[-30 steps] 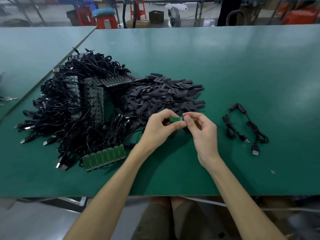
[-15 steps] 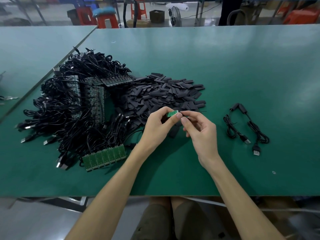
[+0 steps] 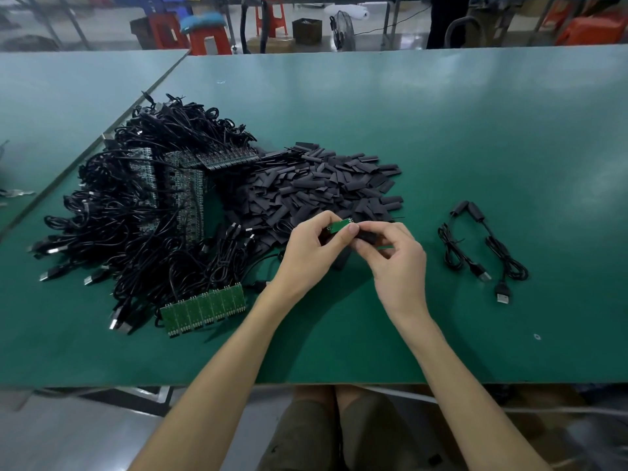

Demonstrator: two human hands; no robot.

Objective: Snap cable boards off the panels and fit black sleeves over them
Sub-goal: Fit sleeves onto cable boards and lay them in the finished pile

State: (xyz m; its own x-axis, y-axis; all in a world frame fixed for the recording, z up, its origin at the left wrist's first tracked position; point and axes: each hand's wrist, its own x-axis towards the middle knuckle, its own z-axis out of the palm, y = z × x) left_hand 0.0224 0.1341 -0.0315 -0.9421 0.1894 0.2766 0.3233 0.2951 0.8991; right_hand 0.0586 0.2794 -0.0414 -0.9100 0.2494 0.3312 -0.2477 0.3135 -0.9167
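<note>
My left hand pinches a small green cable board between thumb and fingers, just above the table. My right hand pinches a black sleeve that meets the board's right end; how far it covers the board is hidden by my fingers. Behind my hands lies a heap of loose black sleeves. A green panel of joined boards lies at the front left, its cables running into a big tangle of black cables and panels.
Two cables with USB plugs lie on the green table to the right of my hands. A second table adjoins at the left. Red stools and boxes stand on the floor beyond.
Both hands have lifted a little away from me with the board. The black sleeve now shows in my right fingers against the board's end.
</note>
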